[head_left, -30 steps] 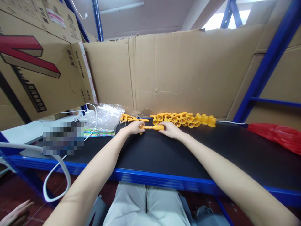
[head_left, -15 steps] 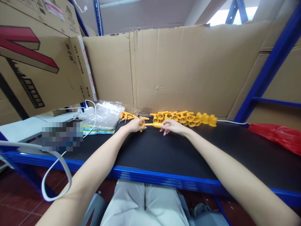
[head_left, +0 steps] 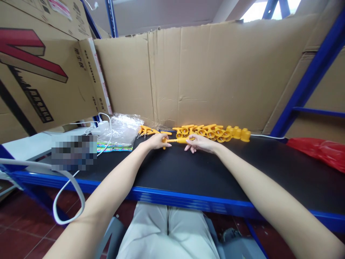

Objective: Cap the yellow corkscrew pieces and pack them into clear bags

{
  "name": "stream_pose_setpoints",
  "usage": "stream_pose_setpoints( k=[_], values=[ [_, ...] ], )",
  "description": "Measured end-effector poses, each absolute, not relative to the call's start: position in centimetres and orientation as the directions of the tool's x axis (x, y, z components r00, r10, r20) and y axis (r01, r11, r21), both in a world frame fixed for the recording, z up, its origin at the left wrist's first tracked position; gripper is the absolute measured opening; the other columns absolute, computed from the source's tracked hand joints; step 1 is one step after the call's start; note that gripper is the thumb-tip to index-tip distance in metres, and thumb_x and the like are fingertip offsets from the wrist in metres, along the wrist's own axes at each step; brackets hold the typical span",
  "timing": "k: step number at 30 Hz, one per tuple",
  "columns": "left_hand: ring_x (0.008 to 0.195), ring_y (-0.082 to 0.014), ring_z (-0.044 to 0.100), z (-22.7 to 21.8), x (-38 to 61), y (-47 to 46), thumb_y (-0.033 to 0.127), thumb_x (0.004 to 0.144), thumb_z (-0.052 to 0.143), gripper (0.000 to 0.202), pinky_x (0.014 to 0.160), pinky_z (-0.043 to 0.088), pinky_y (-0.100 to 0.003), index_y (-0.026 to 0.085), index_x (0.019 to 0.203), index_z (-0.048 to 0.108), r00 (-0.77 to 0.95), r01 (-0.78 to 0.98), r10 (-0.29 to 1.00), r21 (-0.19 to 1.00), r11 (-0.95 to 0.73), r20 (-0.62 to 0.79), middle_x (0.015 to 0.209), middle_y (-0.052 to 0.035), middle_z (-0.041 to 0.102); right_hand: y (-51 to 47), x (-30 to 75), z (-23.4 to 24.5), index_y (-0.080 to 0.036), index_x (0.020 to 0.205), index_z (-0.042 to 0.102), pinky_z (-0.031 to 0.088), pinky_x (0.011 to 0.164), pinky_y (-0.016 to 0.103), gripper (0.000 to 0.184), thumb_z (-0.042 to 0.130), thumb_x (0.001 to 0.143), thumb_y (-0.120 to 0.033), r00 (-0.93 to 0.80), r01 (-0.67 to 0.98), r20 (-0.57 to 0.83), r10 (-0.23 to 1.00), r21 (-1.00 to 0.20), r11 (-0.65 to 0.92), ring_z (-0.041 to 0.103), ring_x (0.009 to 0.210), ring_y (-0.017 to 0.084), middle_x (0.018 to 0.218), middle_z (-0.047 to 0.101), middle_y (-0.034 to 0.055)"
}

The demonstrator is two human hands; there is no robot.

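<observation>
A slim yellow plastic rod with a ribbed shaft (head_left: 175,140) lies across the black bench top (head_left: 188,172), held at both ends. My left hand (head_left: 156,141) is closed round its left end. My right hand (head_left: 199,142) pinches its right end, with the other fingers loose. Just behind the hands, a row of several yellow plastic parts (head_left: 212,132) lines the foot of the cardboard wall. A few more yellow T-shaped pieces (head_left: 147,130) lie behind my left hand.
A clear plastic bag (head_left: 121,131) and a white charger with cable (head_left: 99,126) lie at the left. A red plastic bag (head_left: 318,151) sits at the right. Cardboard walls (head_left: 205,75) close the back, and a blue edge (head_left: 188,201) bounds the bench front.
My right hand has eased from a full grip to a fingertip pinch on the rod's right end. The view has shifted slightly; the rod stays in place.
</observation>
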State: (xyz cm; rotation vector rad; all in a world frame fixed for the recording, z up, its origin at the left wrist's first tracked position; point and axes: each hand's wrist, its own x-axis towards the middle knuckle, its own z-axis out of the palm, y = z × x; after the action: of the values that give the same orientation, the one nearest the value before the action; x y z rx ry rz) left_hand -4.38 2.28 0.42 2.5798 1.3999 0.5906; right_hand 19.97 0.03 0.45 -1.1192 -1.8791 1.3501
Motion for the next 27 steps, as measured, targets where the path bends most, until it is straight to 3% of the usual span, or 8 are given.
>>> stream_pose_setpoints(
  k=[4,7,11,13,16,19,23,27],
  values=[
    [0.067,-0.0157,0.054,0.7,-4.2,2.0,0.044,0.067,0.061,0.037,0.059,0.036,-0.023,0.017,0.093,0.057,0.49,0.795,0.839,0.273,-0.541,0.236,0.076,-0.0025,0.059,0.5,19.6,0.1,-0.012,0.068,0.052,0.023,0.03,0.018,0.052,0.034,0.082,-0.059,-0.401,0.392,-0.041,0.915,-0.91,0.131,0.033,0.029,0.004,0.049,0.059,0.0068],
    [0.07,-0.0162,0.054,0.9,-4.1,1.8,0.046,0.069,0.059,0.041,0.061,0.037,-0.024,0.016,0.097,0.056,0.492,0.81,0.846,0.251,-0.531,0.204,0.079,-0.0033,0.06,0.8,19.4,-0.1,-0.011,0.062,0.053,0.017,0.027,0.018,0.063,0.028,0.079,-0.066,-0.343,0.453,-0.058,0.937,-0.885,0.111,0.029,0.025,0.003,0.041,0.053,0.0061],
    [0.071,-0.017,0.055,1.0,-4.0,1.7,0.047,0.07,0.058,0.042,0.061,0.037,-0.024,0.016,0.098,0.055,0.488,0.826,0.852,0.217,-0.521,0.189,0.081,-0.0039,0.061,0.8,20.0,0.2,-0.011,0.076,0.053,0.027,0.029,0.017,0.059,0.032,0.078,-0.066,-0.394,0.41,-0.133,0.91,-0.911,0.045,0.041,0.031,0.005,0.056,0.061,0.0083],
    [0.072,-0.0174,0.056,1.0,-3.9,1.7,0.048,0.07,0.057,0.042,0.061,0.037,-0.024,0.016,0.098,0.055,0.485,0.83,0.854,0.206,-0.518,0.19,0.081,-0.0043,0.061,0.8,20.5,0.3,-0.014,0.09,0.05,0.037,0.035,0.016,0.044,0.05,0.076,-0.056,-0.463,0.353,-0.13,0.877,-0.935,0.047,0.051,0.042,0.007,0.073,0.065,0.0082],
    [0.074,-0.018,0.056,1.0,-3.8,1.6,0.049,0.07,0.057,0.043,0.062,0.038,-0.024,0.017,0.099,0.056,0.481,0.834,0.853,0.196,-0.516,0.201,0.084,-0.0049,0.062,0.8,21.0,0.2,-0.016,0.098,0.045,0.041,0.041,0.016,0.041,0.067,0.07,-0.037,-0.525,0.316,-0.094,0.846,-0.944,0.091,0.053,0.049,0.006,0.083,0.065,0.0067],
    [0.075,-0.0184,0.056,1.1,-3.8,1.4,0.049,0.069,0.058,0.044,0.064,0.039,-0.024,0.017,0.098,0.056,0.484,0.834,0.851,0.187,-0.519,0.203,0.086,-0.0054,0.062,1.0,20.9,-0.1,-0.013,0.086,0.048,0.036,0.037,0.015,0.033,0.059,0.076,-0.043,-0.54,0.329,-0.114,0.834,-0.94,0.084,0.048,0.043,0.004,0.074,0.065,0.0073],
    [0.075,-0.0187,0.057,1.1,-3.8,1.4,0.05,0.068,0.059,0.044,0.064,0.039,-0.024,0.017,0.098,0.057,0.485,0.84,0.853,0.169,-0.516,0.193,0.085,-0.0055,0.063,1.3,20.5,-0.5,-0.009,0.074,0.055,0.025,0.028,0.016,0.053,0.036,0.082,-0.058,-0.505,0.388,-0.156,0.849,-0.919,0.062,0.035,0.03,0.003,0.051,0.058,0.0062],
    [0.074,-0.0183,0.057,1.0,-3.9,1.7,0.05,0.068,0.059,0.045,0.062,0.039,-0.024,0.017,0.097,0.057,0.487,0.841,0.852,0.162,-0.517,0.193,0.085,-0.005,0.063,1.3,20.5,-0.4,-0.009,0.079,0.055,0.025,0.027,0.015,0.055,0.036,0.081,-0.06,-0.493,0.4,-0.166,0.854,-0.915,0.054,0.035,0.03,0.003,0.052,0.058,0.006]
  ],
)
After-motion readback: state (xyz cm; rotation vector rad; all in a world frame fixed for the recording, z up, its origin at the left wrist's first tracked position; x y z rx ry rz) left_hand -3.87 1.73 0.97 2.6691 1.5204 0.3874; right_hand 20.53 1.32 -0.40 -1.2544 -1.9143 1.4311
